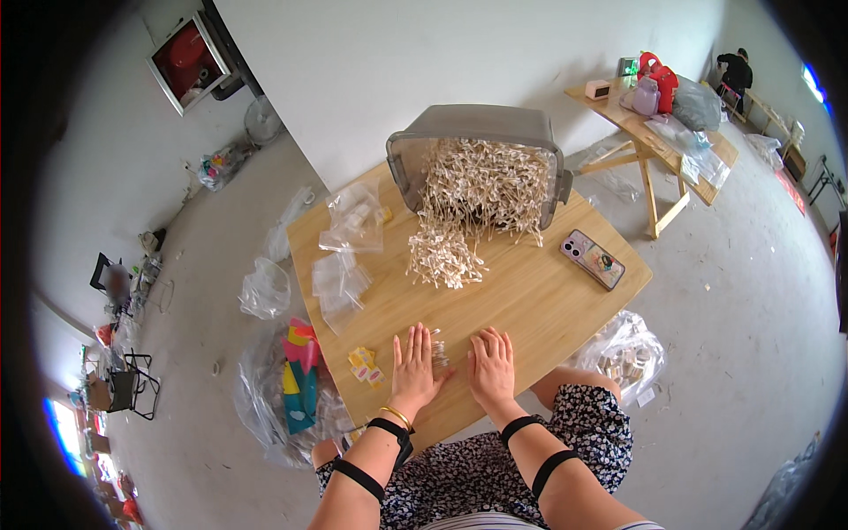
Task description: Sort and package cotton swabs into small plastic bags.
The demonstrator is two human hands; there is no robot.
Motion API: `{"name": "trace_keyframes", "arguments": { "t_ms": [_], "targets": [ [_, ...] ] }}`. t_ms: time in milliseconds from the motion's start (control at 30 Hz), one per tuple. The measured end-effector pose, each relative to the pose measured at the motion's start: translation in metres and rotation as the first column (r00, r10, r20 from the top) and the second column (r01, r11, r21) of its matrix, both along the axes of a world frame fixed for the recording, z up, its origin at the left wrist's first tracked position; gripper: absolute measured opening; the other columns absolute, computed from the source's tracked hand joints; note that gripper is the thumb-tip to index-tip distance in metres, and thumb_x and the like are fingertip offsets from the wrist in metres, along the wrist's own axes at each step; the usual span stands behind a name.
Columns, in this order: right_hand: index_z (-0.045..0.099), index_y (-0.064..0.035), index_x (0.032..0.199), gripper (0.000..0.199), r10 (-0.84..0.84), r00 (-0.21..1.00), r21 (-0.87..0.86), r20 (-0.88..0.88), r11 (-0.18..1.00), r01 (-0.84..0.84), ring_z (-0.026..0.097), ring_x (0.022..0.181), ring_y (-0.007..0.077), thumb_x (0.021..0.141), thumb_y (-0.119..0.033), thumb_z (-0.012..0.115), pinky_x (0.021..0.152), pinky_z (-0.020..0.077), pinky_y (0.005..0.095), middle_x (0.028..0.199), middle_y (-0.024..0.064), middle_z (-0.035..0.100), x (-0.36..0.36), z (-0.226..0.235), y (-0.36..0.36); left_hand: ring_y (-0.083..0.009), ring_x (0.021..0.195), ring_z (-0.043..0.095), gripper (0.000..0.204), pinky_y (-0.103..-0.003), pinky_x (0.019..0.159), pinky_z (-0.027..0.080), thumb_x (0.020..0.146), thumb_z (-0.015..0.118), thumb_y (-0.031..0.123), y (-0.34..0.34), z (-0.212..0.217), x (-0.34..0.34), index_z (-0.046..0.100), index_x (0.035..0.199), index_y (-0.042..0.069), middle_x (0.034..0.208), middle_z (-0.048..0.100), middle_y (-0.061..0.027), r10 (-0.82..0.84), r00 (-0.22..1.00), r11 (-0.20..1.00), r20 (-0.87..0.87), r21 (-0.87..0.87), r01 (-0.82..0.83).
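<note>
Now left hand, right hand flat on table, small bag between.

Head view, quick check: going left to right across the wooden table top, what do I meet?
Clear plastic bags → small yellow packets → flat left hand → pile of pale little sticks → flat right hand → phone in patterned case.

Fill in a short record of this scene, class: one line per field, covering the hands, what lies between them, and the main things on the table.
left hand: flat on the wooden table, palm down
right hand: flat on the table, palm down
between hands: small clear packet, touched by the left hand
tipped bin: grey, on its side, spilling pale small sticks
phone: right part of the table
clear bags: left part of the table
yellow bits: left of the left hand
</note>
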State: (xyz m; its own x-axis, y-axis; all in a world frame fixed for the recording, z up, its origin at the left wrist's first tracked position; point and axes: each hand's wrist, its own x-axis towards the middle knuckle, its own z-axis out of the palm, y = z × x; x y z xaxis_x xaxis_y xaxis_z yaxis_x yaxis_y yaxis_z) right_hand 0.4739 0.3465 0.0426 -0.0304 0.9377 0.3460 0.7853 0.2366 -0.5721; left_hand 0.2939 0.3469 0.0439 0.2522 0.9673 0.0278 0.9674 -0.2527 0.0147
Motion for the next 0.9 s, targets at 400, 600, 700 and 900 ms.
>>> {"name": "trace_keyframes", "arguments": {
  "t_ms": [400, 600, 700, 900],
  "targets": [
    [0.059, -0.0025, 0.122, 0.033, -0.013, 0.999, 0.021, 0.042, 1.0, 0.012, 0.044, 0.134, 0.0292, 0.094, -0.02, 0.056, 0.118, 0.0276, 0.0477, 0.129, 0.0138, 0.055, 0.003, -0.009, 0.0, -0.0317, 0.151, 0.02, 0.092, -0.053, 0.124, 0.006, 0.095, 0.049, 0.059, -0.022, 0.019, 0.007, 0.019, 0.154, -0.005, 0.159, 0.027, -0.0213, -0.015, 0.997, 0.988, 0.075, -0.153, 0.026],
    [0.059, -0.0024, 0.122, 0.034, -0.011, 0.999, 0.007, 0.04, 1.0, 0.01, 0.043, 0.134, 0.029, 0.095, -0.021, 0.055, 0.119, 0.0269, 0.047, 0.13, 0.0143, 0.054, -0.003, -0.003, 0.001, -0.0331, 0.153, 0.013, 0.096, -0.052, 0.124, 0.007, 0.094, 0.047, 0.062, -0.013, -0.002, 0.001, 0.015, 0.155, -0.005, 0.163, 0.018, -0.0209, -0.052, 0.997, 0.999, 0.058, 0.001, 0.052],
    [0.059, -0.0023, 0.122, 0.034, 0.005, 1.0, 0.013, 0.029, 1.0, -0.005, 0.043, 0.134, 0.0291, 0.094, -0.021, 0.055, 0.119, 0.0267, 0.047, 0.13, 0.0145, 0.054, -0.003, -0.003, -0.001, -0.0334, 0.153, 0.012, 0.098, -0.051, 0.124, 0.007, 0.093, 0.047, 0.064, -0.004, -0.003, -0.001, 0.015, 0.155, -0.005, 0.164, 0.015, -0.0208, -0.038, 0.999, 0.999, 0.001, 0.024, 0.038],
    [0.058, -0.0022, 0.124, 0.035, 0.006, 0.999, -0.024, 0.046, 1.0, -0.004, 0.042, 0.136, 0.0291, 0.094, -0.021, 0.054, 0.119, 0.026, 0.0472, 0.131, 0.0144, 0.053, -0.002, -0.005, -0.001, -0.0356, 0.153, 0.01, 0.098, -0.051, 0.124, 0.009, 0.093, 0.049, 0.062, -0.027, -0.007, 0.003, 0.015, 0.155, -0.006, 0.164, 0.014, -0.0218, -0.04, 0.999, 0.998, 0.037, -0.036, 0.042]
  ]
}}
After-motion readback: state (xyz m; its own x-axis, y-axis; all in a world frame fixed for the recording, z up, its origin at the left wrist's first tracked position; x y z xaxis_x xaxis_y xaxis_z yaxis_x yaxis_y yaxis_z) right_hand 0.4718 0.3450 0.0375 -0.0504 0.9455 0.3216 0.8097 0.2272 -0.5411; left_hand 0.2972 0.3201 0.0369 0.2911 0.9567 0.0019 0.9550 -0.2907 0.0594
